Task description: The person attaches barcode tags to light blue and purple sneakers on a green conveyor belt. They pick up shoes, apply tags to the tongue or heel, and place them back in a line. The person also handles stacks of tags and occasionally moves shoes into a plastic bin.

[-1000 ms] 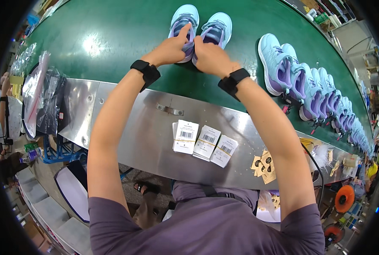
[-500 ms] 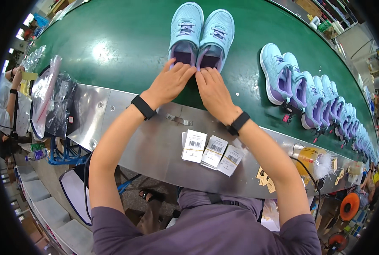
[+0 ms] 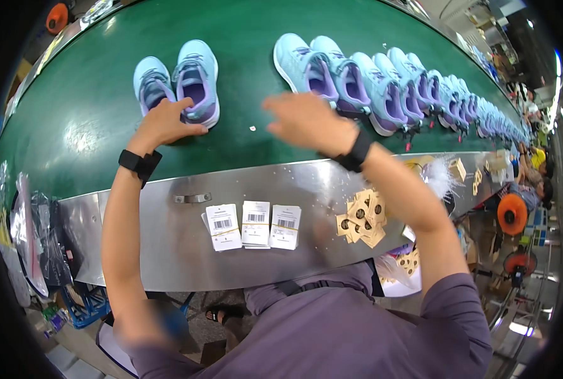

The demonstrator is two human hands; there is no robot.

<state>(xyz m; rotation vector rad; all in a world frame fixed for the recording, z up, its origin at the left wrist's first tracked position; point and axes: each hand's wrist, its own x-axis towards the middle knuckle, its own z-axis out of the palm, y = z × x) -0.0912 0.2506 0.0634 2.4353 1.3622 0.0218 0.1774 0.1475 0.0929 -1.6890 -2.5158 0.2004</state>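
A pair of light-blue sneakers with purple lining stands on the green belt at the left, toes pointing away. My left hand (image 3: 163, 124) is at their heels, with a finger on the collar of the right sneaker (image 3: 196, 85) and the thumb just below its heel. The left sneaker (image 3: 153, 82) is partly covered by this hand. My right hand (image 3: 313, 120), blurred by motion, hovers apart from the pair, holding nothing visible, with fingers stretched leftward. Behind it stand the nearest sneakers (image 3: 294, 57) of a long row.
The row of sneakers (image 3: 389, 95) runs rightward along the green belt (image 3: 243, 63). On the metal ledge (image 3: 161, 252) lie stacks of white barcode tags (image 3: 255, 221) and a pile of tan tags (image 3: 362, 218). Plastic bags (image 3: 44, 240) hang at the left; orange fans (image 3: 512, 213) stand at the right.
The view has turned, so the scene sits differently in it. My right hand has left the pair's heels and moved right toward the row. My left hand has stayed at the heels.
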